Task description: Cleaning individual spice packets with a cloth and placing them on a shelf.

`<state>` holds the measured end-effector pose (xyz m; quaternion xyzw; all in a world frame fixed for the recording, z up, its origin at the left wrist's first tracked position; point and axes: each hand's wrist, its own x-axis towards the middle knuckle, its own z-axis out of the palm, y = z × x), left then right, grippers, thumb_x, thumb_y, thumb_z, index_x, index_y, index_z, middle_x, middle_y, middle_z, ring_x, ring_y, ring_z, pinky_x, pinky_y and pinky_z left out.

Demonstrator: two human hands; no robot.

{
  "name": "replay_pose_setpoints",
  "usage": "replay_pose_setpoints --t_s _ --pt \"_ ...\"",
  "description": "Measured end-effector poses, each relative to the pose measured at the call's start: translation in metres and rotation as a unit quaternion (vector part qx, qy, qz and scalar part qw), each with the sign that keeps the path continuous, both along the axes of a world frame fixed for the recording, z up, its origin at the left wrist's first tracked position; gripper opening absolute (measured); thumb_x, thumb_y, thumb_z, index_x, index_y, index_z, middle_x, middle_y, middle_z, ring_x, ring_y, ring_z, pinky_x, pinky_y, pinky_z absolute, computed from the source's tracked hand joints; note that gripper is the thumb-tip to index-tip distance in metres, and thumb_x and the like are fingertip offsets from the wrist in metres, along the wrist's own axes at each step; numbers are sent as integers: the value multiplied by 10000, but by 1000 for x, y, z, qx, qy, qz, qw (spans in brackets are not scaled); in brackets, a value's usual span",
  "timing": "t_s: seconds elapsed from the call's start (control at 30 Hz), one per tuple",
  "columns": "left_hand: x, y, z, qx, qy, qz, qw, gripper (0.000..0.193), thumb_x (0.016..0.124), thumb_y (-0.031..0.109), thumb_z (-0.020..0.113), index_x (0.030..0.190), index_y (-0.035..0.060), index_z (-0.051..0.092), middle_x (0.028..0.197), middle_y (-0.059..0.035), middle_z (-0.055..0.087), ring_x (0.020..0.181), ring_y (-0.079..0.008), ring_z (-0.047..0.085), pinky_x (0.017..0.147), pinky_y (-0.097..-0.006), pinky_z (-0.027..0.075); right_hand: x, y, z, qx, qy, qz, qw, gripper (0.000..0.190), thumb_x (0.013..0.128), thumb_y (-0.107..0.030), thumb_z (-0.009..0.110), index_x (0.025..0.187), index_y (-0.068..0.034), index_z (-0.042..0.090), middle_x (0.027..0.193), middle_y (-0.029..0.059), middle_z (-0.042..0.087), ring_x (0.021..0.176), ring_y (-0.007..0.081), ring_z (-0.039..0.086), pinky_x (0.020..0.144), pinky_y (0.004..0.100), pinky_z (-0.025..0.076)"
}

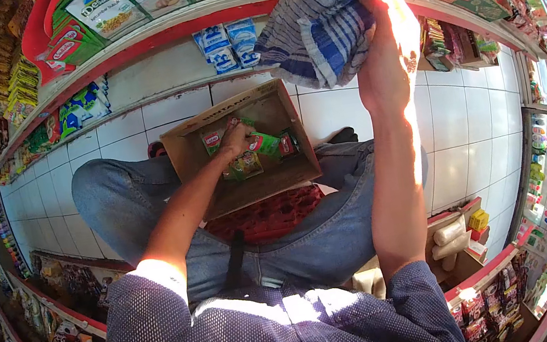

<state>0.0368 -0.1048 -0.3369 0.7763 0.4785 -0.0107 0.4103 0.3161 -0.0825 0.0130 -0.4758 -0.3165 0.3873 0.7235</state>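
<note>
My left hand (236, 139) reaches down into a cardboard box (224, 196) between my knees, its fingers closed on a green seasoning packet (264, 142). Around it in the box lie several more green and red packets, one with a yellowish front (246, 166) just below the hand. My right hand (387, 66) is raised near the shelf edge and grips a bunched blue-and-grey striped cloth (319, 28). The cloth hangs to the left of that hand and hides part of the shelf front.
A shelf with a red and white edge (150, 37) crosses the top, bearing seasoning packets (107, 10). Blue and white sachets (227, 46) lie on the lower shelf. White floor tiles (455, 119) surround my legs. More stocked shelves stand at left, right and behind me.
</note>
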Motion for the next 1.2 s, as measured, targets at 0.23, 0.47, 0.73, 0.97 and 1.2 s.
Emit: replay_pose_setpoints --t_s 0.23,0.47,0.73,0.97,1.2 --pt "15 0 29 -18 56 15 998 559 827 515 763 1029 -4 714 884 -252 676 891 -377 680 814 -498 511 5 1 -13 -5 -23 -11 1000 337 1023 -217 524 1246 14 625 1219 68 662 1090 145 599 975 284 440" --pt "22 4 46 -89 40 20 995 677 821 666 696 880 -9 699 781 -213 631 807 -309 659 746 -472 492 9 -1 -13 -9 -22 -18 1000 330 1010 -219 574 1233 18 630 1187 63 667 1039 127 594 937 261 440" --pt "-9 30 69 -76 -45 -47 995 592 867 577 703 844 -9 624 730 -164 593 727 -296 614 697 -461 472 -18 -7 17 -133 -12 -23 991 301 995 -206 588 1195 9 654 1139 45 673 1019 117 586 931 263 434" --pt "2 85 250 -105 -91 -73 988 380 930 367 707 788 44 566 733 -21 536 722 -106 508 653 -307 432 -8 2 -5 -109 -76 -11 991 305 988 -175 543 1205 11 649 1140 50 676 1033 119 585 943 268 424" --pt "11 101 323 -87 -344 122 927 335 941 293 712 744 113 511 756 70 531 726 0 471 636 -225 400 -30 5 -40 -106 -332 168 922 398 975 -192 566 1257 83 515 903 165 627 803 181 549 744 317 463"
